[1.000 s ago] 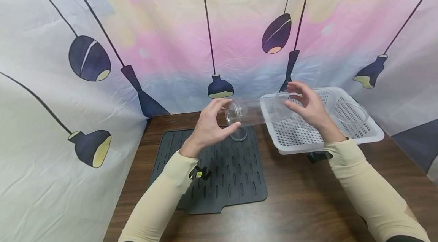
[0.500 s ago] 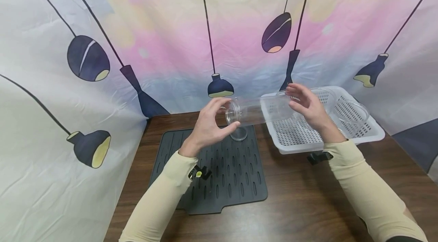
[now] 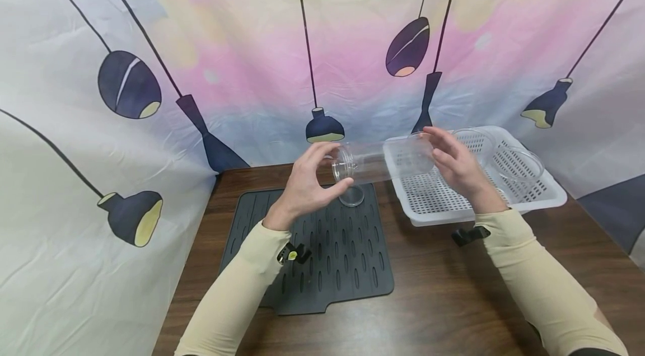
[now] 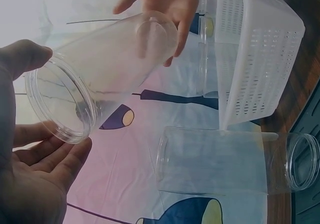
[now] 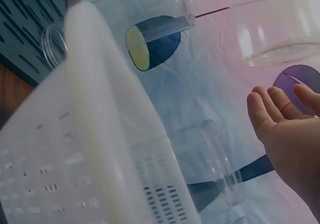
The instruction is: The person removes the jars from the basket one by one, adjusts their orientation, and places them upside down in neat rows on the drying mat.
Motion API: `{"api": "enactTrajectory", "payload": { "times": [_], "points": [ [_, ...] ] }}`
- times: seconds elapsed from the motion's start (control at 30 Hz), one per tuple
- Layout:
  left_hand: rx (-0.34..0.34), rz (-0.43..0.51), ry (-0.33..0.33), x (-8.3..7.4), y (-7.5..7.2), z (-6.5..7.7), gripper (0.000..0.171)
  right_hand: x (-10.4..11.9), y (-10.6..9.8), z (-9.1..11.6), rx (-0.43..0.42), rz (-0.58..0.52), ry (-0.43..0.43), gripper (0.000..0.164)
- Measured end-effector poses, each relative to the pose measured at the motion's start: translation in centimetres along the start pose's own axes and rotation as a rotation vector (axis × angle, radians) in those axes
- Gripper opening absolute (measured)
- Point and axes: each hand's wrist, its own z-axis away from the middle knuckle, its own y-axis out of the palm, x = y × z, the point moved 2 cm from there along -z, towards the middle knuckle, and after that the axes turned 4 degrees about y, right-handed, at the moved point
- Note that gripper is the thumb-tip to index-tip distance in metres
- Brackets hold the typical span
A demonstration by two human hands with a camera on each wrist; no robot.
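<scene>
My left hand (image 3: 308, 185) grips a clear plastic jar (image 3: 383, 161) around its ringed neck, thumb on one side and fingers on the other. The jar lies nearly level in the air, its base toward the right. Close to that base, my right hand (image 3: 461, 165) hovers with loose fingers; in the right wrist view a gap separates this hand (image 5: 290, 134) from the glass-clear base. A second clear jar (image 4: 215, 161) stands mouth down on the dark ridged mat (image 3: 347, 266). From the head, mostly its rim (image 3: 351, 197) shows.
A white perforated basket (image 3: 443, 220) sits at the right on the brown wooden table (image 3: 428, 300), with clear jars (image 5: 227, 179) inside. Behind everything hangs a curtain (image 3: 252, 54) printed with lamps. Each wrist carries a small black camera.
My right hand has drawn slightly right and down from the jar's base. The left hand and the jar have stayed almost still.
</scene>
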Motion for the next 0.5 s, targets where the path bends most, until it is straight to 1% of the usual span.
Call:
{"api": "enactTrajectory", "payload": {
  "times": [0.13, 0.37, 0.47, 0.5],
  "points": [
    [-0.003, 0.006, 0.005, -0.1, 0.0, 0.1, 0.063, -0.5, 0.3, 0.1, 0.064, -0.050, 0.009, 0.049],
    [0.000, 0.015, 0.024, -0.1, 0.1, 0.2, 0.064, -1.1, 0.5, -0.2, 0.233, -0.191, -0.008, 0.045],
    [0.002, 0.023, 0.017, -0.1, 0.0, 0.3, 0.064, -1.3, 0.6, -0.3, 0.262, -0.218, 0.000, 0.041],
    [0.003, 0.029, 0.017, -0.1, 0.0, 0.3, 0.064, -1.3, 0.5, -0.3, 0.258, -0.225, 0.001, 0.040]
  ]
}}
